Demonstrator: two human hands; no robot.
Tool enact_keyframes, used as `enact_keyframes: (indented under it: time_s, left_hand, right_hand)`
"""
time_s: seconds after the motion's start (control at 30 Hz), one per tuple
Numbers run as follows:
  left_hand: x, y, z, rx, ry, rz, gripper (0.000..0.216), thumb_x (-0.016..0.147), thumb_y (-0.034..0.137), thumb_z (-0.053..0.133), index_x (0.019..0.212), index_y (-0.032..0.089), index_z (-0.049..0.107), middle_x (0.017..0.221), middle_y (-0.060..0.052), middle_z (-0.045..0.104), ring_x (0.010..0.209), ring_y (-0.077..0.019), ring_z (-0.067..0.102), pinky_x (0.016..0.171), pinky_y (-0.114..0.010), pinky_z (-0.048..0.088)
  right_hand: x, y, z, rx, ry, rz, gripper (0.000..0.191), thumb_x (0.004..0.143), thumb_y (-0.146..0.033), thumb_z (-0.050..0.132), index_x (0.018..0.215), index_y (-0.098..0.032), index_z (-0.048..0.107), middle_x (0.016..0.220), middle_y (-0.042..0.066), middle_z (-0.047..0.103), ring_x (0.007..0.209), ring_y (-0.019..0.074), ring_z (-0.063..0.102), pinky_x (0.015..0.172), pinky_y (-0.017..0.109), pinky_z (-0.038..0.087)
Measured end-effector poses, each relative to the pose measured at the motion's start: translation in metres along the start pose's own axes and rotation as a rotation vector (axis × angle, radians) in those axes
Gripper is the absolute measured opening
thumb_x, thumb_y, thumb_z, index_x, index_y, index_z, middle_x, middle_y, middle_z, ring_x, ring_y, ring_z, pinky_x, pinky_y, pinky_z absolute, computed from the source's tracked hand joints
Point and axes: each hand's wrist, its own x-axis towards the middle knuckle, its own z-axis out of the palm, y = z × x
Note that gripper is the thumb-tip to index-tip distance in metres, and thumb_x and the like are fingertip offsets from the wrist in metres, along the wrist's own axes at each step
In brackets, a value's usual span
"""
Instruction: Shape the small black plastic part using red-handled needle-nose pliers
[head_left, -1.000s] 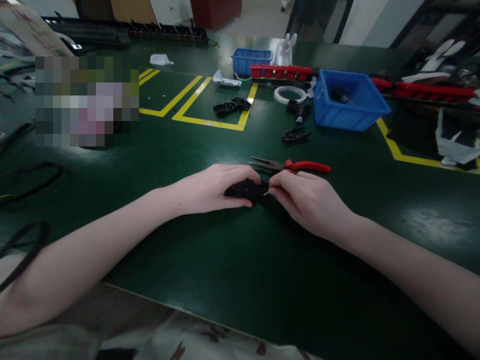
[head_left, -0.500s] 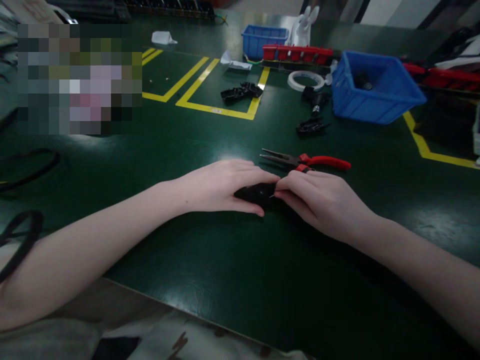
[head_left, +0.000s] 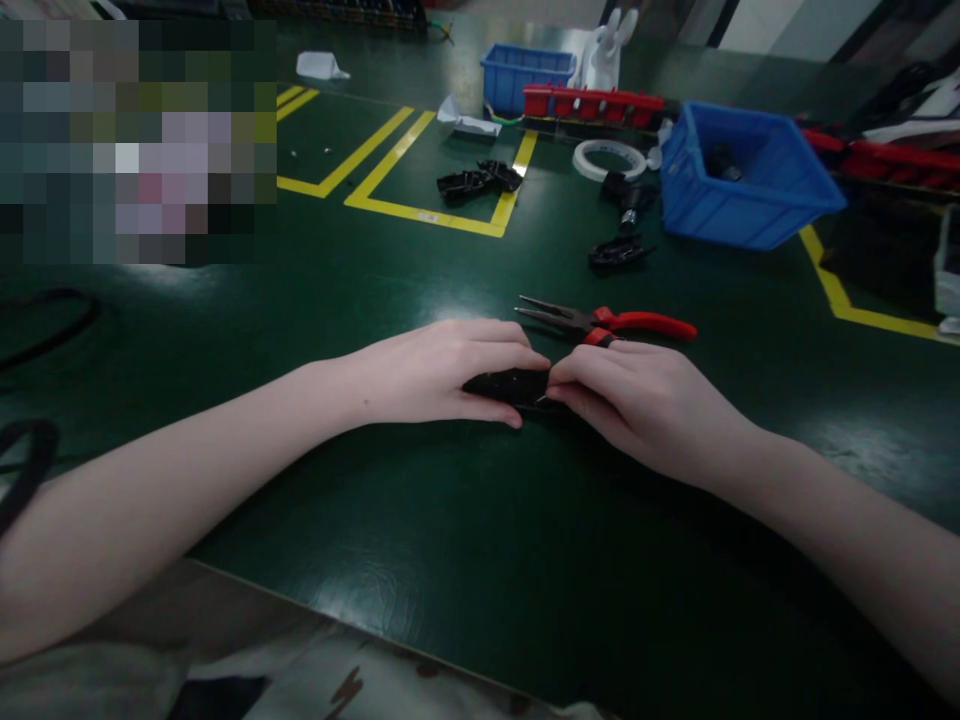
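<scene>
The left hand (head_left: pixel 450 372) is arching over a black molded part (head_left: pixel 511 384), pressing it between thumb and fingers against the green tabletop (head_left: pixel 465 530), while the right hand (head_left: pixel 649 405) is pinching a thin, pale metal pin (head_left: pixel 541 399) between thumb and index finger at the part's right end. Compared with a second ago, the left index finger is reaching farther along the part, its tip now meeting the right fingertips where a gap was showing; this is probably steadying the part close to where the pin is being worked. Whether the pin is entering the part or only resting against it is hard to tell, since the dark plastic is showing little detail there. Just beyond the grip, the red-handled needle-nose pliers (head_left: pixel 592 322) are lying with their jaws parted, the nearer handle running close behind the right knuckles, so bare fingers alone seem to be handling the pin. Past the pliers, a loose black clip-like piece (head_left: pixel 621 252) is lying, with a black fitting (head_left: pixel 628 197) and a white tape roll (head_left: pixel 579 160) behind it. To the right of these a large blue bin (head_left: pixel 742 218) is standing, and to their left more black pieces (head_left: pixel 480 181) are lying inside a yellow-taped outline (head_left: pixel 397 214).
</scene>
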Motion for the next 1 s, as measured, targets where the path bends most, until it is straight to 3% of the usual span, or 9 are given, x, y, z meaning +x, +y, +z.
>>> enact_keyframes:
  time_s: [0.17,0.43,1.0]
  left_hand:
    - [0.000,0.000,0.000,0.004,0.013,0.024,0.038,0.086,0.032,0.062,0.118,0.012,0.057,0.107,-0.009,0.060,0.098,-0.0186,0.060,0.081,-0.027,0.047]
    - [0.001,0.000,0.002,0.008,0.026,0.028,0.034,0.085,0.031,0.063,0.114,0.012,0.060,0.104,-0.008,0.061,0.094,-0.0183,0.060,0.079,-0.027,0.048]
    - [0.001,0.001,0.000,-0.002,-0.009,-0.007,0.034,0.085,0.031,0.063,0.115,0.015,0.060,0.107,-0.008,0.059,0.096,-0.0189,0.059,0.078,-0.026,0.047]
  right_hand:
    - [0.001,-0.002,-0.003,-0.051,-0.029,-0.028,0.023,0.094,-0.025,0.041,0.084,-0.015,0.059,0.076,0.005,0.065,0.066,0.0167,0.059,0.059,0.028,0.044]
    - [0.007,-0.015,-0.008,-0.274,-0.025,-0.163,0.020,0.091,-0.013,0.040,0.085,-0.013,0.059,0.077,0.006,0.065,0.060,0.0168,0.056,0.062,0.031,0.045]
    - [0.006,-0.017,-0.003,0.078,-0.038,0.118,0.015,0.089,-0.020,0.050,0.079,-0.018,0.061,0.072,0.002,0.065,0.064,0.0162,0.060,0.059,0.028,0.043]
